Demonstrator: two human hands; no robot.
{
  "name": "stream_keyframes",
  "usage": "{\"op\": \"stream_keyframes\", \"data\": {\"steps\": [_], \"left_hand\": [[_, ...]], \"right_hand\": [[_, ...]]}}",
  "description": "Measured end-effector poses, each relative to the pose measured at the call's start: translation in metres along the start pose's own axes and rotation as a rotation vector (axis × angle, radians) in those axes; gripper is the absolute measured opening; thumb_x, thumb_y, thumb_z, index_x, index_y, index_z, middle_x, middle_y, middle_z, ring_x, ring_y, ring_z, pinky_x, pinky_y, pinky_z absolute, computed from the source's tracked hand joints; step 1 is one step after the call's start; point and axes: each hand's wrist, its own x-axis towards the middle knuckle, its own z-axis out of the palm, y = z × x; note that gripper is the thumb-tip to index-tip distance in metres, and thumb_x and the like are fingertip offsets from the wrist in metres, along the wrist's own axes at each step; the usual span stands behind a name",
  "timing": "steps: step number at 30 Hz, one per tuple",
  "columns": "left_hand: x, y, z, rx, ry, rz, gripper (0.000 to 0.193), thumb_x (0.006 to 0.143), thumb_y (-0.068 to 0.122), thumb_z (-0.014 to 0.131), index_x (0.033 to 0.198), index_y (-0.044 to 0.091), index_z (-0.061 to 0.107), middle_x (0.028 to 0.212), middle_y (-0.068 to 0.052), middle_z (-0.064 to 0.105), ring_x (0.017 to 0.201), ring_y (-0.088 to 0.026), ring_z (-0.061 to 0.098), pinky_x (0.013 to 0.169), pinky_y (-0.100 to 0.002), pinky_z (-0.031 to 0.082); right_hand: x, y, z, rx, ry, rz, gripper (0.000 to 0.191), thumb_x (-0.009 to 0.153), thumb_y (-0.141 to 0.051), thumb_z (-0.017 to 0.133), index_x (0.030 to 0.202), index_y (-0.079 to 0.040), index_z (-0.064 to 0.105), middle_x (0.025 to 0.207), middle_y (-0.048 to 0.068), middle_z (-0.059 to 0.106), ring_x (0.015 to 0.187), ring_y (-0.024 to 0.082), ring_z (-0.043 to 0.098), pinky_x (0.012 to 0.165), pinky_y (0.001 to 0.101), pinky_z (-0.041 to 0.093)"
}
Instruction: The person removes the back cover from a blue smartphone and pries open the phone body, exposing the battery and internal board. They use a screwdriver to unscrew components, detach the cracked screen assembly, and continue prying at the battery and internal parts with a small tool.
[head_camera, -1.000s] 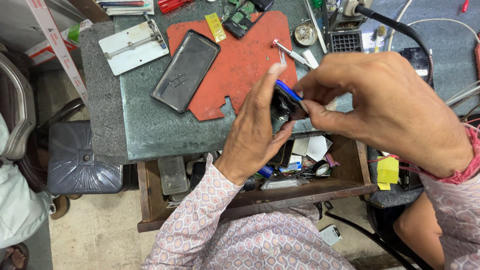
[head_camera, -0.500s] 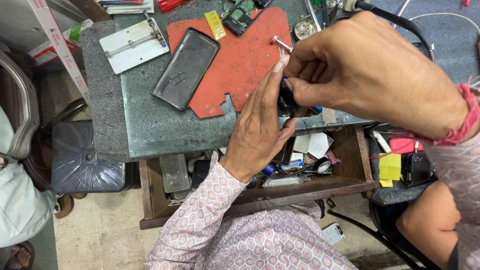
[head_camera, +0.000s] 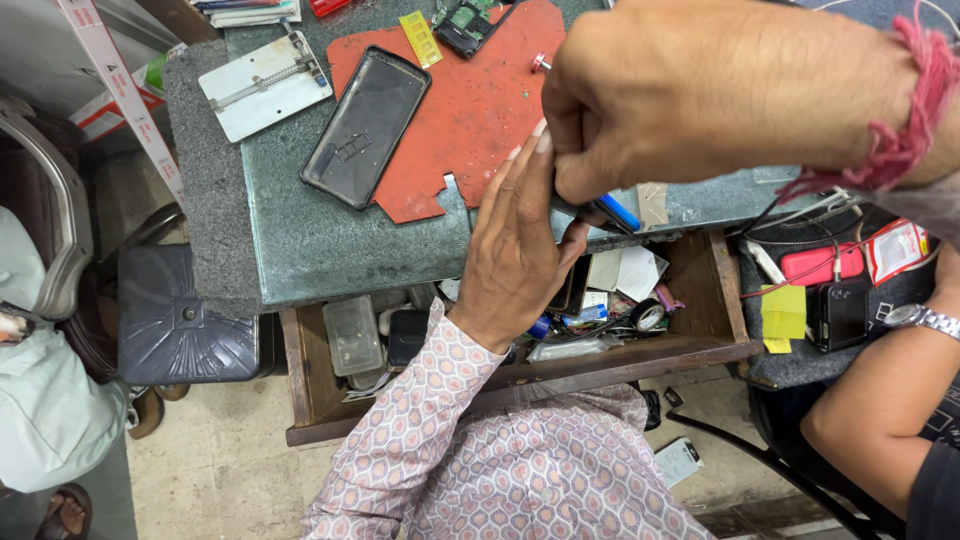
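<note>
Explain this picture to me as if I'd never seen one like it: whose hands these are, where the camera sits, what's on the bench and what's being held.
There is no machine here, only a person working with bare hands. The camera is worn on the head and looks down, so the hands look large. The left hand and right hand meet over the bench edge, pinching a small tool with a blue handle; what it works on is hidden between them. On the stone bench lie a red mat, a dark phone shell, a metal clamp plate and a small circuit board. Below is an open drawer full of small parts. The arm with a watch at right belongs to someone else.
</note>
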Motion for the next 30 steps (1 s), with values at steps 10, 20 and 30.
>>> {"op": "stream_keyframes", "data": {"steps": [10,20,30], "left_hand": [[-0.002,-0.001,0.002,0.002,-0.023,0.210,0.068,0.109,0.002,0.069,0.158,0.004,0.021,0.165,-0.020,0.038,0.151,-0.031,0.046,0.127,-0.042,0.041],[0.000,0.005,0.009,0.097,-0.122,0.342,0.052,0.112,0.001,0.058,0.156,0.000,0.030,0.162,-0.018,0.043,0.151,-0.031,0.048,0.130,-0.045,0.041],[0.018,-0.017,-0.016,-1.031,0.049,-0.233,0.082,0.101,0.011,0.080,0.160,0.010,0.023,0.170,-0.010,0.023,0.158,-0.031,0.032,0.129,-0.044,0.041]], "right_hand": [[-0.041,0.017,0.045,0.175,-0.007,0.131,0.021,0.080,-0.027,0.076,0.086,-0.008,0.075,0.072,0.004,0.080,0.068,0.022,0.078,0.069,0.0358,0.060],[-0.054,0.025,0.077,0.106,0.000,0.192,0.028,0.089,-0.034,0.071,0.088,-0.007,0.076,0.069,0.011,0.075,0.063,0.026,0.074,0.067,0.0336,0.058],[-0.045,0.039,0.094,0.558,0.898,-0.185,0.013,0.101,-0.006,0.073,0.111,0.001,0.072,0.096,0.013,0.074,0.082,0.021,0.074,0.075,0.0332,0.057]]}}
